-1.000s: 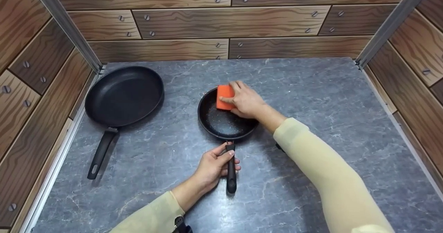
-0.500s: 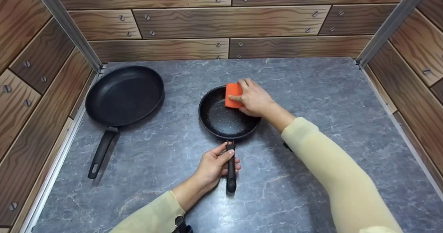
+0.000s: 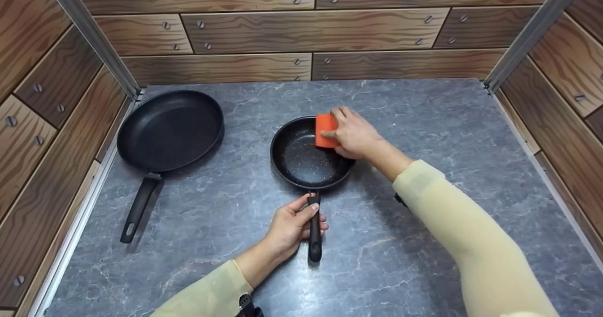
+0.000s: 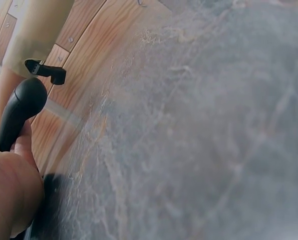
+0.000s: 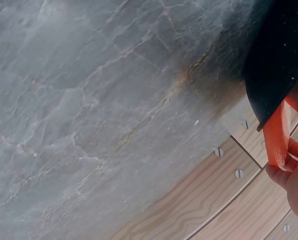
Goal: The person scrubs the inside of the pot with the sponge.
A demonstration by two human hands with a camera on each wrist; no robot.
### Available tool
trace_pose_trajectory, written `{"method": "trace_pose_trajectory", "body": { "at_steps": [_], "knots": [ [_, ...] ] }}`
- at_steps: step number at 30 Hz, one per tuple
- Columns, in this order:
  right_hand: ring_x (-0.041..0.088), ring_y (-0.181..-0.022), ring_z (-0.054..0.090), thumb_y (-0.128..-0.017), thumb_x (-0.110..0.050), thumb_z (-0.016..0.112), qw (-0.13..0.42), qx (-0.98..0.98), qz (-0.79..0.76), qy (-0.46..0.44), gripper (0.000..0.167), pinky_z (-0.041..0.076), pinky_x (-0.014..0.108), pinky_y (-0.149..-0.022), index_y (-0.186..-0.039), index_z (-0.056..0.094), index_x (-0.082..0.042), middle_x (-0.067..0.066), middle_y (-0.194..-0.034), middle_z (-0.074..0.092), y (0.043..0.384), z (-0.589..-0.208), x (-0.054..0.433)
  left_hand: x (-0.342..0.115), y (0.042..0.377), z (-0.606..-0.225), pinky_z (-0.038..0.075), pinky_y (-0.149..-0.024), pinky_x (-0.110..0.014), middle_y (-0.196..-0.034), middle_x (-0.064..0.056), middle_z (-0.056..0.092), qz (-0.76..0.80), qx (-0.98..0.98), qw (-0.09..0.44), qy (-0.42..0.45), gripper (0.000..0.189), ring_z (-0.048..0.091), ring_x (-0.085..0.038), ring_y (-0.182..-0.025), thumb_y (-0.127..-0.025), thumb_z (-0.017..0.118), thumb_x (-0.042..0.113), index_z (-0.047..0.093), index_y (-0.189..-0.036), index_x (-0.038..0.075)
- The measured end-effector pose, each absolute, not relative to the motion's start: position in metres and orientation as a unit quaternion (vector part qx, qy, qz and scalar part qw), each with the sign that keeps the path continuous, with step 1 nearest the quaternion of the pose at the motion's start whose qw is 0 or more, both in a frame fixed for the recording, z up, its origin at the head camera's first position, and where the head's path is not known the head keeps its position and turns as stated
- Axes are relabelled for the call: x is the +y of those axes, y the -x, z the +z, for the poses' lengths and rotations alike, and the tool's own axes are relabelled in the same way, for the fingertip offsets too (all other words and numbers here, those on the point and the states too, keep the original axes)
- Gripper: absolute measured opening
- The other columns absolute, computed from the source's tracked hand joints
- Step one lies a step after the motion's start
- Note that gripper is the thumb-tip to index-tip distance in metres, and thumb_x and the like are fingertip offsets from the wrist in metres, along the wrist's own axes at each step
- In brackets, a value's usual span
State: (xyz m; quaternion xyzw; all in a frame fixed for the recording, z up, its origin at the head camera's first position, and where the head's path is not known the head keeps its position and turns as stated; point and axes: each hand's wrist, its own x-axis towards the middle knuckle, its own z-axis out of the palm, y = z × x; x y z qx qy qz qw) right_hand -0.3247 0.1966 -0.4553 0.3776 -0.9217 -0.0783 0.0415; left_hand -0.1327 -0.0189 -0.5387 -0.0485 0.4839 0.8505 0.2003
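A small black frying pan (image 3: 301,161) with a speckled inside sits in the middle of the table, its handle (image 3: 314,241) toward me. My left hand (image 3: 287,227) grips that handle near the pan body, thumb on top. In the left wrist view the rounded handle end (image 4: 31,97) sticks out past the hand (image 4: 11,192). My right hand (image 3: 355,133) holds an orange sponge (image 3: 325,129) against the pan's far right inner wall. From the right wrist, the sponge (image 5: 277,137) shows at the pan's rim, with fingers (image 5: 283,172) curled about it.
A larger black frying pan (image 3: 169,131) rests at the left, its handle (image 3: 139,208) pointing toward the front. Wood-patterned walls (image 3: 311,32) enclose the grey marbled table (image 3: 424,119) at the back and both sides.
My right hand has moved the sponge rightward along the inside of the small pan's far side. The left hand and both pans have stayed in place.
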Motion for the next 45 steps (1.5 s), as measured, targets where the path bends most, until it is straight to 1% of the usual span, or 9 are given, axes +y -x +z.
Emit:
{"method": "trace_pose_trajectory", "body": {
  "at_steps": [7,13,17,23,28,33,36,41,45],
  "knots": [
    [0.052,-0.134,0.043,-0.087,-0.026,0.081,0.035,-0.919,-0.082,-0.384,0.053,0.038,0.063,-0.12,-0.139,0.074,-0.023,0.037,-0.15,0.043,0.321,-0.449,0.201,-0.018,0.132,-0.539,0.067,-0.071,-0.036,-0.083,-0.015,0.073,0.851,0.484,0.196,0.046,0.056,0.076,-0.02,-0.069,-0.105,0.064,0.004,0.045,-0.157,-0.004],
    [0.052,-0.139,0.04,-0.087,-0.028,0.082,0.016,-0.921,-0.079,-0.38,0.054,0.035,0.062,-0.122,-0.14,0.073,-0.023,0.037,-0.155,0.041,0.318,-0.445,0.204,-0.018,0.132,-0.54,0.067,-0.071,-0.035,-0.083,-0.015,0.074,0.854,0.481,0.195,0.042,0.054,0.076,-0.02,-0.069,-0.106,0.064,0.004,0.047,-0.156,-0.004],
    [0.051,-0.138,0.041,-0.086,-0.027,0.083,0.014,-0.921,-0.074,-0.382,0.053,0.034,0.061,-0.123,-0.138,0.074,-0.024,0.036,-0.156,0.041,0.316,-0.443,0.206,-0.018,0.131,-0.54,0.067,-0.07,-0.035,-0.082,-0.015,0.074,0.854,0.481,0.193,0.043,0.053,0.076,-0.02,-0.068,-0.106,0.063,0.004,0.047,-0.156,-0.005],
    [0.05,-0.135,0.044,-0.085,-0.029,0.082,0.018,-0.919,-0.071,-0.387,0.049,0.039,0.061,-0.119,-0.133,0.077,-0.024,0.035,-0.153,0.045,0.313,-0.443,0.209,-0.017,0.131,-0.539,0.067,-0.07,-0.036,-0.082,-0.015,0.074,0.855,0.481,0.189,0.045,0.053,0.076,-0.021,-0.068,-0.105,0.064,0.004,0.048,-0.155,-0.005],
    [0.048,-0.132,0.046,-0.085,-0.031,0.079,0.019,-0.921,-0.061,-0.385,0.045,0.045,0.062,-0.112,-0.129,0.079,-0.023,0.033,-0.147,0.049,0.312,-0.444,0.211,-0.017,0.132,-0.54,0.067,-0.071,-0.036,-0.081,-0.015,0.074,0.855,0.481,0.188,0.046,0.053,0.076,-0.021,-0.069,-0.105,0.063,0.004,0.048,-0.155,-0.005],
    [0.048,-0.13,0.047,-0.085,-0.033,0.078,0.007,-0.922,-0.052,-0.384,0.045,0.047,0.063,-0.108,-0.128,0.08,-0.023,0.032,-0.145,0.052,0.31,-0.444,0.213,-0.017,0.131,-0.541,0.067,-0.071,-0.036,-0.081,-0.014,0.074,0.856,0.48,0.186,0.046,0.052,0.076,-0.021,-0.069,-0.106,0.064,0.005,0.048,-0.155,-0.005],
    [0.048,-0.129,0.048,-0.085,-0.035,0.078,-0.002,-0.922,-0.047,-0.384,0.045,0.047,0.063,-0.108,-0.128,0.08,-0.023,0.031,-0.144,0.053,0.308,-0.443,0.213,-0.017,0.131,-0.542,0.067,-0.071,-0.036,-0.081,-0.014,0.074,0.857,0.479,0.185,0.047,0.052,0.076,-0.02,-0.069,-0.106,0.063,0.004,0.048,-0.155,-0.006],
    [0.047,-0.128,0.049,-0.084,-0.034,0.077,-0.009,-0.923,-0.031,-0.384,0.042,0.047,0.063,-0.107,-0.124,0.081,-0.021,0.03,-0.142,0.055,0.305,-0.442,0.215,-0.017,0.131,-0.541,0.067,-0.07,-0.035,-0.08,-0.014,0.074,0.857,0.478,0.184,0.05,0.054,0.076,-0.02,-0.068,-0.106,0.062,0.003,0.045,-0.156,-0.006],
    [0.048,-0.133,0.047,-0.084,-0.035,0.076,-0.018,-0.924,-0.024,-0.38,0.042,0.043,0.063,-0.113,-0.123,0.082,-0.021,0.03,-0.145,0.054,0.303,-0.442,0.216,-0.016,0.131,-0.54,0.067,-0.07,-0.035,-0.08,-0.014,0.074,0.857,0.48,0.183,0.049,0.055,0.076,-0.02,-0.068,-0.106,0.062,0.004,0.044,-0.156,-0.007]
  ]
}}
